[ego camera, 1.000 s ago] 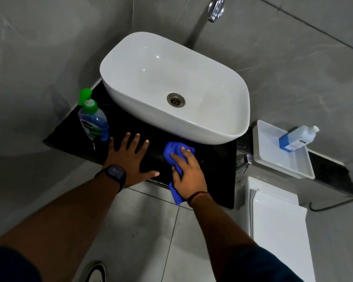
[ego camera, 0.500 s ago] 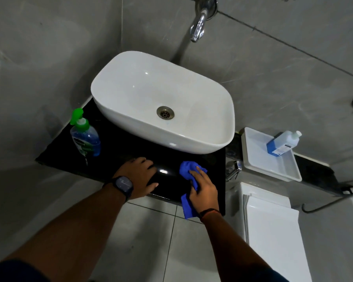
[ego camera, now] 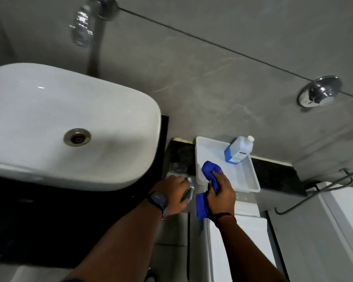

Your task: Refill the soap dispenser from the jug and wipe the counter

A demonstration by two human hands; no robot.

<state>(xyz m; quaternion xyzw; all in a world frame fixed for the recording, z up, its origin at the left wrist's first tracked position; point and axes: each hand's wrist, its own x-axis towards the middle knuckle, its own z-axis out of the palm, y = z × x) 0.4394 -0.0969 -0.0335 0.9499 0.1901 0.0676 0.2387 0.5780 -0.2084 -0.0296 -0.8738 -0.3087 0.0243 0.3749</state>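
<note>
My right hand [ego camera: 220,192] grips a blue cloth [ego camera: 210,171] and holds it over the near left corner of a white tray [ego camera: 247,180]. A clear jug with blue liquid and a white cap [ego camera: 237,151] leans at the back of that tray. My left hand [ego camera: 171,192], a dark watch on its wrist, is curled with its fingers closed at the right end of the black counter [ego camera: 49,220], by a chrome fitting [ego camera: 189,192]; whether it grips the fitting I cannot tell. The soap dispenser is out of view.
A white basin [ego camera: 49,159] sits on the counter at left, a chrome tap [ego camera: 82,27] on the grey wall above it. A chrome wall knob [ego camera: 319,91] is at right. A dark ledge [ego camera: 273,176] carries the tray; a white cistern [ego camera: 243,241] stands below.
The view has swung right, so the green-topped dispenser has left the frame. My right hand carried the cloth off the counter to the tray. My left hand slid to the counter's right end.
</note>
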